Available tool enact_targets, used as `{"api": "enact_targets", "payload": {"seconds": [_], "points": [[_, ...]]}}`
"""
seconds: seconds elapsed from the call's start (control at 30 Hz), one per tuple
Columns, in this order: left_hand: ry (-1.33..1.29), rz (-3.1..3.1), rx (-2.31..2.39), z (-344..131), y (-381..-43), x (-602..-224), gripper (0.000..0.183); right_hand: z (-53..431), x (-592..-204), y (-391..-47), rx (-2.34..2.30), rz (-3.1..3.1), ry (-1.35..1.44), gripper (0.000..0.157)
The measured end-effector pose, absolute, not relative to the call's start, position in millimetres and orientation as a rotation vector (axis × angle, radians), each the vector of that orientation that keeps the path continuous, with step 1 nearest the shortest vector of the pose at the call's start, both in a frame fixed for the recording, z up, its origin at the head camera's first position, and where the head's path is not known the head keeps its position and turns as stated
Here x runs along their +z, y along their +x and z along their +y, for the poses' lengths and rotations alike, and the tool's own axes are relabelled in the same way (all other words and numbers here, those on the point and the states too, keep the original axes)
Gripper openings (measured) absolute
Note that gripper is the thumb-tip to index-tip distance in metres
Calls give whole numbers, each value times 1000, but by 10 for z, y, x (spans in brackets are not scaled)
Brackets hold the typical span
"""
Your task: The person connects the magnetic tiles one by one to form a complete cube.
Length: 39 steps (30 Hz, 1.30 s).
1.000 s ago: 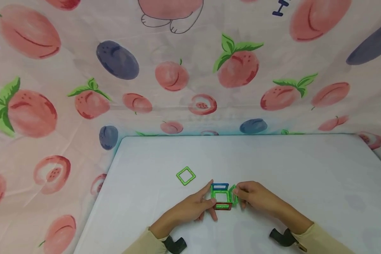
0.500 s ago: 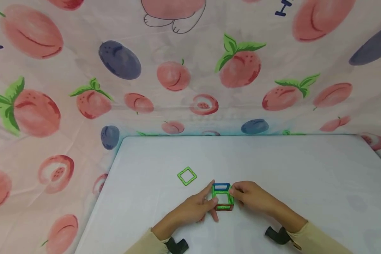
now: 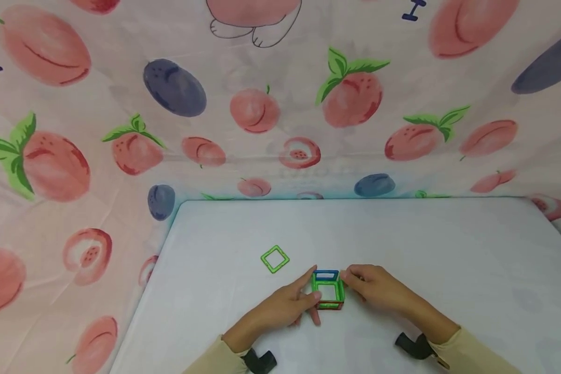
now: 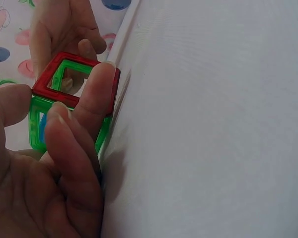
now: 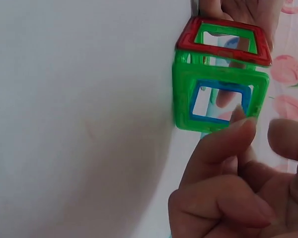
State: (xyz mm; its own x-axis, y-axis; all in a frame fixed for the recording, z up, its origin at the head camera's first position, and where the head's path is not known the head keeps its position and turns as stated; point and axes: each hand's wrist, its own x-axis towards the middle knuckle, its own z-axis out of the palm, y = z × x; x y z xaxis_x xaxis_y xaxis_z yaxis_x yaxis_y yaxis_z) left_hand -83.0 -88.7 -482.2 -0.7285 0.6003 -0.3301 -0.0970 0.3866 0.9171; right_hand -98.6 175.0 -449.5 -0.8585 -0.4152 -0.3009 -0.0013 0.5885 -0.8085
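Observation:
A small open-topped box of magnetic tiles (image 3: 328,305) stands on the white table. Its near wall, a red tile (image 4: 67,93), and its far wall, a blue tile (image 3: 326,271), join green ones. My left hand (image 3: 280,309) holds the box from the left, thumb at the near top corner and fingers along the side and front. At the right, a green tile (image 5: 181,94) stands upright against the others. My right hand (image 3: 376,288) is beside its far corner, fingers loosely bent, the index fingertip at the tile and the thumb apart. Whether that fingertip touches is unclear.
A loose green square tile (image 3: 275,259) lies flat, turned cornerwise, beyond my left hand. The white table (image 3: 425,234) reaches back to a fruit-printed cloth (image 3: 262,67), which also hangs along the left side.
The green tile in my right hand swung in from a tilt and now stands flush as the box's right wall. My right hand then eased off slightly rightward; my left stayed put.

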Motion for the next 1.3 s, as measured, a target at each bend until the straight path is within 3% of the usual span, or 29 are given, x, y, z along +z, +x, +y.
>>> {"api": "enact_targets", "payload": {"seconds": [0.2,0.93,1.3], "points": [[421,1973,1408,-897,-847,-4839,67,1739,-4509,-1030,-1198,2482,-360,28],[384,1941,1442,-899,-887,-4846,60,1777,-4553,-1132,-1172,2429,-473,35],[388,1921,1441,-880,-875,-4810,67,1863,-4603,-1310,-1170,2273,-450,36]]}}
